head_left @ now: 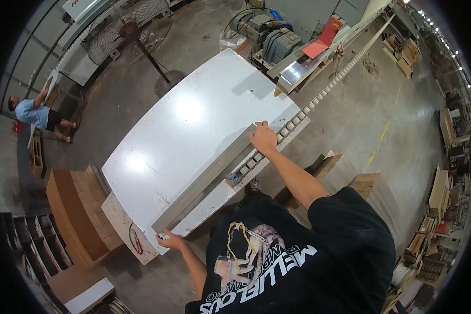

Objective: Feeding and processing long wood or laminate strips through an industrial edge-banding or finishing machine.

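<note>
A long, narrow grey board (206, 178) lies slantwise on the white tabletop (162, 141), close to the edge nearest me. My right hand (263, 138) grips its far right end, with the fingers closed over the top. At the near left end, my left hand (171, 240) is closed about the board's corner, beside the table edge. Between the board and my body runs a conveyor track (251, 162) of pale blocks, with a small blue part at its lower end.
Motors (277, 44) and a red-topped machine part (324, 39) stand beyond the table. A standing fan (128, 31) is at the back left. Brown panels (76, 209) are stacked at left. Another person (34, 112) works at far left. Boards (324, 165) lie right of me.
</note>
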### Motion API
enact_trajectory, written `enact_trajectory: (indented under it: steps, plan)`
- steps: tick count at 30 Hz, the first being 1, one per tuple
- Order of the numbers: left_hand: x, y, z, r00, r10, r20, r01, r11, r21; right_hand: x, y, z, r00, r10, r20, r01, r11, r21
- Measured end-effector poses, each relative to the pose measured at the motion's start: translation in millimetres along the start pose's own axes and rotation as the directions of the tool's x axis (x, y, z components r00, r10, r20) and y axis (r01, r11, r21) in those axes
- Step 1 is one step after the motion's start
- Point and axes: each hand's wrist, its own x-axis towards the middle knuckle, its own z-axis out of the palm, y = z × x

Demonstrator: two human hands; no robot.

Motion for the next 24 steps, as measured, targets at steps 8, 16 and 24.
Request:
enact_trajectory:
  steps: [8, 16, 24]
  plan:
    - [-51.5, 73.0, 30.8, 0.931, 0.281, 0.233, -0.257, 0.958, -0.127, -2.0, 3.2, -3.1, 0.994, -0.107, 0.016, 0.103, 0.981, 0.163]
    - [-87.1, 194.7, 59.9, 0.712, 0.569, 0.412, -0.499, 0.823, -0.272, 3.9, -0.4, -7.1, 0.991, -0.082, 0.102, 0.058, 0.973, 0.223]
    - [-115.9, 291.7, 143.7, 0.219, 0.443, 0.869, -0.315, 0.875, -0.367, 0.1, 5.5, -10.4, 0.992, -0.102, 0.080, 0.081, 0.969, 0.233]
